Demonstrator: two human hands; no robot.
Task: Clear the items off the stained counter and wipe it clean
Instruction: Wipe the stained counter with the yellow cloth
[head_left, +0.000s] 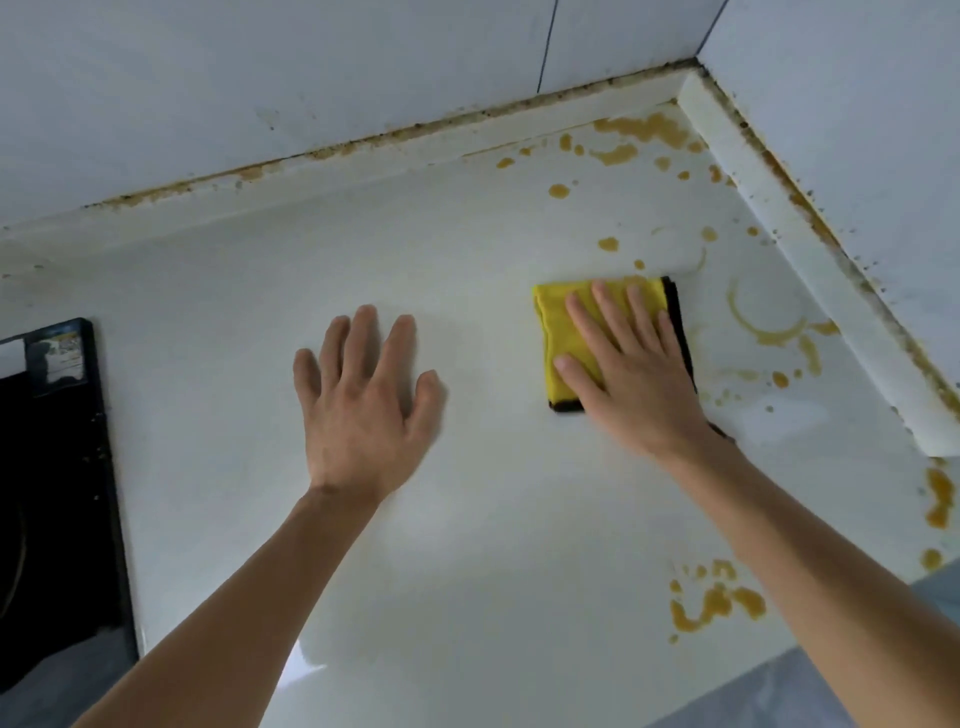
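The right hand lies flat with straight fingers pressing a folded yellow cloth onto the white desk, right of centre in the frame. The left hand rests palm-down at centre, fingers spread, holding nothing. Orange-brown stains dot the desk's right side and upper-right corner. A black cooktop sits at the left edge.
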